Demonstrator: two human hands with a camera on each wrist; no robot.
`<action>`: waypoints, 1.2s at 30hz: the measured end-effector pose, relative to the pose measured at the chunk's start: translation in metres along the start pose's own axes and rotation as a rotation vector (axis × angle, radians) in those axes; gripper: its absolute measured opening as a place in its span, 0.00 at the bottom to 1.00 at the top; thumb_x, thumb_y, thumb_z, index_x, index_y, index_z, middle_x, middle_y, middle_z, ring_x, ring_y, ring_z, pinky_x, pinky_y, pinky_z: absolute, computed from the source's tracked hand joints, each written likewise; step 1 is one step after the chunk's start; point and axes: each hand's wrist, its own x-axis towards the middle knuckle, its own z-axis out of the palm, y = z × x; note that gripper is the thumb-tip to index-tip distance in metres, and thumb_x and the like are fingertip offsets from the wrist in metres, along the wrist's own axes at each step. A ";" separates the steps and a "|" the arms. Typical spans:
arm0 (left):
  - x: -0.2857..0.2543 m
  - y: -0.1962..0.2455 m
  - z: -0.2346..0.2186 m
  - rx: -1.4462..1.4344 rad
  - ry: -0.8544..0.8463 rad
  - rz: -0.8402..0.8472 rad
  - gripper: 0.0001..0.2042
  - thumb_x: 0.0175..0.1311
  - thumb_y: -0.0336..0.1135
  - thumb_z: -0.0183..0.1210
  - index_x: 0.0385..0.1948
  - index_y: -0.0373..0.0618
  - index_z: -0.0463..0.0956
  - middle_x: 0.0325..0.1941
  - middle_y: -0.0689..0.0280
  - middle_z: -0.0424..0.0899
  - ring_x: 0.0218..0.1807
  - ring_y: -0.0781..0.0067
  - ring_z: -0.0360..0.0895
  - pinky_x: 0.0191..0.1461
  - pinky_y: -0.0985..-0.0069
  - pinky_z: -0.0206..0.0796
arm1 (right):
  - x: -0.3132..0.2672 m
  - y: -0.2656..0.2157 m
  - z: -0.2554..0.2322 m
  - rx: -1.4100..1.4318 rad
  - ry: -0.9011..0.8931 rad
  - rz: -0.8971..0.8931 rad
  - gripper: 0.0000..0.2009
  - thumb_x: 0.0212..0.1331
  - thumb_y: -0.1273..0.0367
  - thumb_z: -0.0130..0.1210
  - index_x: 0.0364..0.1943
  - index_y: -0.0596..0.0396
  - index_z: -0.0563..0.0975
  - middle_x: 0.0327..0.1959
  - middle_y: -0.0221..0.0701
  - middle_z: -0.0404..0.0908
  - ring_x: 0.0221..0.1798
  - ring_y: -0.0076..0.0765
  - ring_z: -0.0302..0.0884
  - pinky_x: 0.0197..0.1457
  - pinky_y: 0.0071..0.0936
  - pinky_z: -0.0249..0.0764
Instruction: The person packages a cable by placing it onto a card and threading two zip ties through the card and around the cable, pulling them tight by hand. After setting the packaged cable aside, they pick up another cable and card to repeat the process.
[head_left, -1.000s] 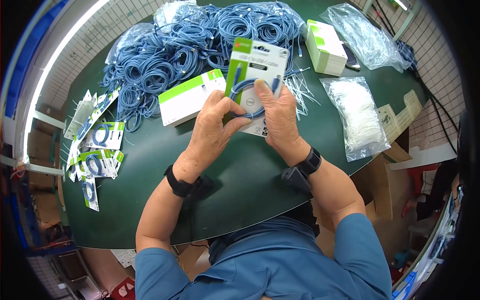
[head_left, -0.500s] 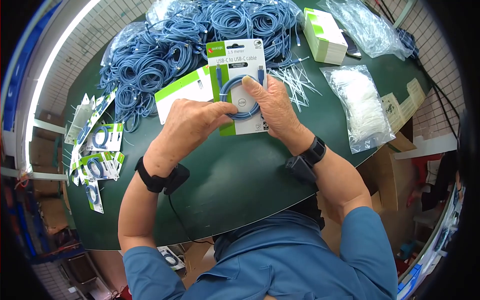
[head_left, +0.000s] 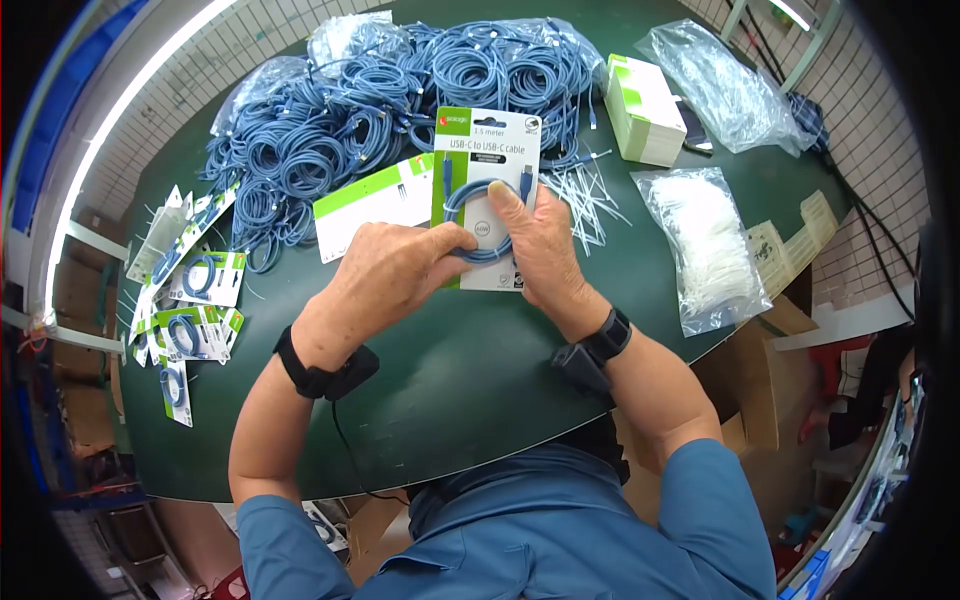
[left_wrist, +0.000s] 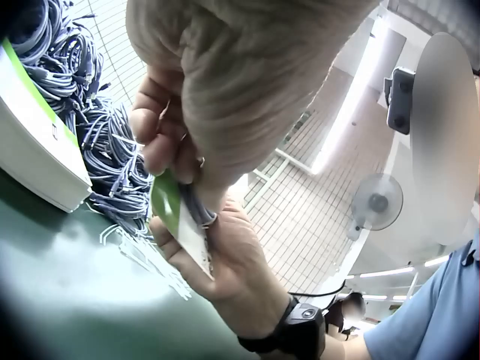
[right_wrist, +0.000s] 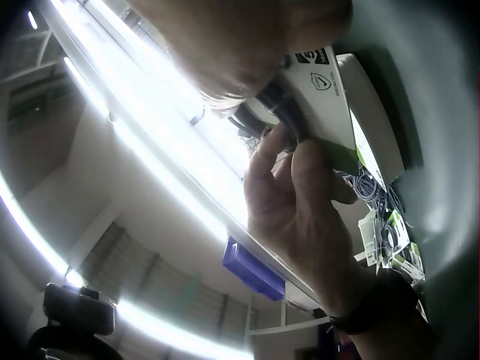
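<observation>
A white and green packaging card (head_left: 490,150), printed "USB-C to USB-C cable", is held upright over the table. A coiled blue USB cable (head_left: 484,256) lies against its front, with plug ends pointing up on either side. My left hand (head_left: 385,270) pinches the coil's lower left between thumb and fingers. From the right side, my right hand (head_left: 548,245) grips the card, its thumb pressing across the coil and its fingers behind. In the left wrist view the card (left_wrist: 176,214) appears nearly edge-on between both hands.
A large heap of coiled blue cables (head_left: 310,150) covers the back. Behind my hands lies a white and green card stack (head_left: 370,212); another stack (head_left: 648,115) stands back right. Loose white ties (head_left: 592,205) and a bag of ties (head_left: 708,240) lie right, carded cables (head_left: 185,335) left.
The card has turned to face the head camera more squarely and shifted slightly left. My left hand has swung outward to the left, its pinch still at the coil's lower left.
</observation>
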 end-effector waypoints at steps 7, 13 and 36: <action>-0.005 -0.001 0.025 -0.520 0.563 -0.435 0.10 0.70 0.29 0.65 0.49 0.38 0.81 0.41 0.63 0.88 0.37 0.76 0.83 0.39 0.74 0.74 | -0.004 -0.001 0.000 -0.078 -0.027 -0.090 0.18 0.76 0.60 0.60 0.58 0.59 0.77 0.52 0.31 0.86 0.50 0.24 0.85 0.56 0.25 0.83; -0.006 -0.001 0.027 -1.071 0.314 -0.470 0.11 0.77 0.32 0.60 0.51 0.32 0.80 0.42 0.68 0.86 0.39 0.84 0.79 0.43 0.81 0.73 | -0.012 -0.002 0.006 -0.092 -0.076 -0.116 0.18 0.76 0.60 0.60 0.59 0.59 0.77 0.52 0.32 0.87 0.51 0.23 0.85 0.56 0.25 0.83; -0.032 -0.034 0.051 -1.159 0.289 -0.509 0.10 0.75 0.32 0.63 0.49 0.34 0.83 0.40 0.69 0.88 0.39 0.86 0.79 0.44 0.82 0.75 | -0.012 0.013 -0.001 -0.291 -0.158 0.003 0.19 0.74 0.61 0.62 0.58 0.61 0.78 0.53 0.34 0.87 0.52 0.24 0.83 0.57 0.26 0.80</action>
